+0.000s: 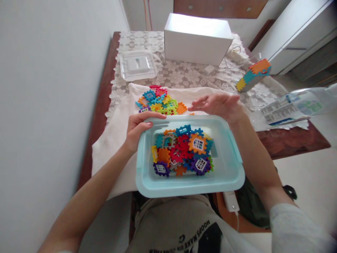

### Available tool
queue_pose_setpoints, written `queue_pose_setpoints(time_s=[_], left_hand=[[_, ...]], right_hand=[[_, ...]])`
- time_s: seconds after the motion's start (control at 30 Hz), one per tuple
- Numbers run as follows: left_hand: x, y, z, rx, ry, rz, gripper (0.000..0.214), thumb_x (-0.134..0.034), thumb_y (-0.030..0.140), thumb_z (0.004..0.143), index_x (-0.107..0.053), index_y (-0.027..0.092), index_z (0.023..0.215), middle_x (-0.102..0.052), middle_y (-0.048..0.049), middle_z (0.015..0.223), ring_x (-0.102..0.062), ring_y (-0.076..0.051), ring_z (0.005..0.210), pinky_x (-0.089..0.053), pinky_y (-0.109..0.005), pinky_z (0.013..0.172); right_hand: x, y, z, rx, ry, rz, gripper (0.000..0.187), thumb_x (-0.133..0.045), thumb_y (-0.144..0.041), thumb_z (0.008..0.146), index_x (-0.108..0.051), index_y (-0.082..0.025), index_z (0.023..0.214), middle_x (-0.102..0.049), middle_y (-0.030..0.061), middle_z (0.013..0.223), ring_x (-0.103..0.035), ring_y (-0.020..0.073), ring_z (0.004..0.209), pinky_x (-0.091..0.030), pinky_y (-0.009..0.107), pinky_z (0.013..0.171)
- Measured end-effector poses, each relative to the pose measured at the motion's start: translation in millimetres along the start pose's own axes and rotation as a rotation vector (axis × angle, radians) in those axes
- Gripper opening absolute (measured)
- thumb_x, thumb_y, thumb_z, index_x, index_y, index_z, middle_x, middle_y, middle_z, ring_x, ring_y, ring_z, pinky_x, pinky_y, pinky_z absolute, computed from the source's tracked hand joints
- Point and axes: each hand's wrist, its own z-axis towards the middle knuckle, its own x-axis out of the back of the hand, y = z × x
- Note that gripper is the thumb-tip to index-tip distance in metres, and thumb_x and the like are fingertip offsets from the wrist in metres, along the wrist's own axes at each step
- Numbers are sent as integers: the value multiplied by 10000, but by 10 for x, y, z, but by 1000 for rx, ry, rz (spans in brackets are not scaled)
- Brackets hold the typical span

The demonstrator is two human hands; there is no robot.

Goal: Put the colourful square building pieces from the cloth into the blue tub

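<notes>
A light blue plastic tub (229,165) is tilted toward me at the near table edge, with several coloured interlocking tiles (181,149) inside it. My left hand (138,128) grips the tub's far left corner, thumb on the rim and fingers along the outer side. Beyond the tub's far right corner, my right hand (217,105) is held flat with fingers stretched to the left, nothing in it. Past the far rim lies a loose pile of tiles (158,102) on a white cloth (116,140), partly hidden by the tub.
A clear lid (138,65) lies at the back left, near a white box (196,40). To the right stand a block built of tiles (254,74) and a plastic bottle (295,105) lying on its side. A wall (52,88) runs along the left.
</notes>
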Motion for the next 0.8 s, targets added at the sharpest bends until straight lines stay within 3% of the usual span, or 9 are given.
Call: queue_pose_setpoints(time_s=[0.1, 0.2, 0.27, 0.3, 0.37, 0.43, 0.5, 0.67, 0.8], left_hand=[[-5, 8, 0, 2, 9, 10, 329, -719, 288, 763, -979, 247, 960, -918, -67, 965, -820, -249, 904, -651, -306, 796], [-12, 17, 7, -3, 28, 38, 327, -714, 307, 755, -976, 245, 941, -918, -70, 962, -822, -275, 922, -664, -341, 821], [-13, 20, 11, -3, 32, 54, 329, -712, 324, 753, -971, 232, 935, -912, -82, 943, -824, -297, 932, -670, -370, 840], [-13, 21, 12, -2, 32, 60, 329, -713, 329, 755, -968, 225, 935, -908, -87, 933, -825, -303, 935, -670, -377, 850], [-11, 19, 11, -1, 31, 70, 326, -714, 337, 764, -961, 215, 938, -902, -94, 924, -826, -305, 937, -668, -380, 863], [-11, 17, 9, -1, 31, 74, 324, -711, 345, 772, -955, 214, 940, -901, -93, 931, -825, -298, 928, -667, -374, 856], [-12, 13, 7, 6, 31, 69, 327, -707, 354, 775, -954, 221, 941, -903, -86, 938, -823, -291, 912, -667, -368, 834], [-9, 0, 9, 11, 26, 49, 324, -716, 355, 772, -961, 229, 942, -904, -78, 928, -821, -277, 892, -662, -347, 809], [-5, 6, 7, -3, 26, 62, 322, -720, 345, 770, -967, 233, 944, -911, -76, 945, -826, -281, 922, -664, -353, 849]], right_hand=[[-75, 198, 17, -63, 192, -223, 553, -711, -837, 1002, -880, -361, 1229, -812, 57, 1470, -772, 320, 1361, -596, 559, 1253], [-177, 438, 16, -137, 70, -571, 619, -825, -646, 982, -759, -394, 1543, -611, 55, 1767, -529, 367, 1669, -373, 612, 1427], [-213, 552, 16, -166, -25, -759, 512, -771, -565, 1012, -801, -367, 1483, -580, 61, 1796, -382, 389, 1759, -200, 650, 1477], [-215, 587, 19, -162, -68, -816, 447, -733, -540, 1031, -827, -350, 1426, -621, 71, 1758, -400, 382, 1746, -197, 641, 1476], [-185, 620, 25, -131, -113, -873, 368, -692, -503, 1056, -847, -318, 1333, -736, 97, 1608, -566, 350, 1612, -333, 581, 1427], [-130, 630, 23, -117, -91, -906, 328, -712, -474, 1038, -845, -279, 1266, -801, 121, 1453, -700, 333, 1408, -475, 524, 1320], [-74, 648, 8, -127, -25, -929, 348, -763, -446, 981, -830, -248, 1259, -815, 136, 1385, -730, 348, 1306, -519, 519, 1263], [0, 771, -26, -117, 27, -939, 749, -799, -474, 999, -595, -259, 1687, -695, 149, 1620, -622, 349, 1491, -445, 496, 1347], [22, 862, -28, -94, -58, -1051, 601, -743, -502, 1095, -635, -361, 1669, -525, 89, 1824, -369, 337, 1732, -244, 538, 1459]])
